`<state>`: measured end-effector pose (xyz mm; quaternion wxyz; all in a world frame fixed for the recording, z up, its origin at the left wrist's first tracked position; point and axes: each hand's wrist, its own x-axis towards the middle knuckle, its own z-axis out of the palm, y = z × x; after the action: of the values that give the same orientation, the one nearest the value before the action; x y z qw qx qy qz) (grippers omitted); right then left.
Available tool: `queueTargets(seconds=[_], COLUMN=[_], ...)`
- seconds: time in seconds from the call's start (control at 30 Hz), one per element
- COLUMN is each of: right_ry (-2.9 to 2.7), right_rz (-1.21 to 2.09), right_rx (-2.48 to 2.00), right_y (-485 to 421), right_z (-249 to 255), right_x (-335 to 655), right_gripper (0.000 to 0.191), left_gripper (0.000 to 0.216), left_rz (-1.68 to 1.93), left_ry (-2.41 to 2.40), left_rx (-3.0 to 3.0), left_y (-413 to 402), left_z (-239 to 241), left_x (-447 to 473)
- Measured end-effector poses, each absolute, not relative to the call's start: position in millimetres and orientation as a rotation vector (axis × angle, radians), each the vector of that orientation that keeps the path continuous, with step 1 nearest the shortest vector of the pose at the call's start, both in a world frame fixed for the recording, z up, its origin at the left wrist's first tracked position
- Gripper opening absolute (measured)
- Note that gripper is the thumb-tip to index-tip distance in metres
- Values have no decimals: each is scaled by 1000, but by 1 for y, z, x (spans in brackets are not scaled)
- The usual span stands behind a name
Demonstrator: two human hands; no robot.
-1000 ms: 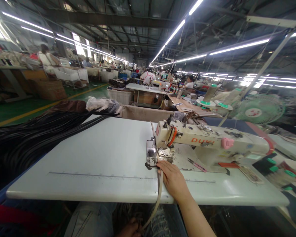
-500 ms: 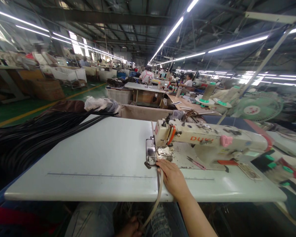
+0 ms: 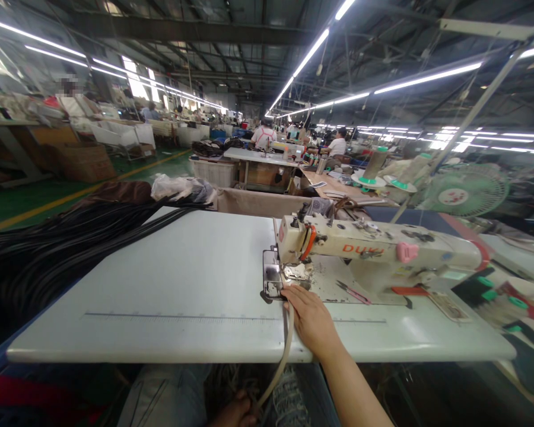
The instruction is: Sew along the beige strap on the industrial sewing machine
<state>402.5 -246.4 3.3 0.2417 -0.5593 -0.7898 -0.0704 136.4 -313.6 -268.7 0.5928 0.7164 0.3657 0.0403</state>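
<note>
A narrow beige strap (image 3: 288,344) runs from the sewing machine's plate, over the table's front edge, down toward my lap. My right hand (image 3: 310,317) presses the strap's upper part at the front of the plate, fingers together and close to the presser foot. Below the table edge, my left hand (image 3: 235,412) is closed around the strap's lower part; shadow and the frame edge hide some of it. The white sewing machine (image 3: 374,246) stands over the right half of the table. Pink-handled thread snips (image 3: 353,292) lie on its bed, right of my right hand.
The pale table (image 3: 182,267) bears a printed ruler line (image 3: 182,316). Long black strips (image 3: 71,243) are heaped along its left side. A green fan (image 3: 463,193) and thread cones (image 3: 376,166) stand behind the machine. Co-workers sit farther back.
Both hands and the strap stay practically in place. A co-worker in the background at right sits more upright; the view has shifted very slightly.
</note>
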Motion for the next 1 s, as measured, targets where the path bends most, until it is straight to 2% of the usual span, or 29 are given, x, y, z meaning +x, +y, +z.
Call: queueTargets(seconds=[0.2, 0.4, 0.57, 0.67, 0.9, 1.0], right_ry=[-2161, -2157, -2154, -2160, -2147, -2145], right_rz=[-196, -184, -187, -197, -207, -213], right_rx=[-1507, -1496, -1497, -1495, -1488, -1491], right_y=[-247, -248, -248, -247, -247, -246], right_z=[4, 5, 4, 4, 4, 2], right_x=[402, 401, 402, 402, 403, 403], right_gripper=[31, 30, 31, 31, 30, 29], left_gripper=[53, 86, 92, 86, 40, 30], left_rz=[81, 58, 25, 67, 126, 123], left_ry=[842, 772, 789, 790, 853, 891], left_rx=[1645, 1705, 1654, 1514, 1195, 1109], left_y=[-310, -310, -309, -309, -317, -318], left_z=[-265, -253, -240, -239, -248, -247], left_x=[136, 140, 140, 140, 153, 154])
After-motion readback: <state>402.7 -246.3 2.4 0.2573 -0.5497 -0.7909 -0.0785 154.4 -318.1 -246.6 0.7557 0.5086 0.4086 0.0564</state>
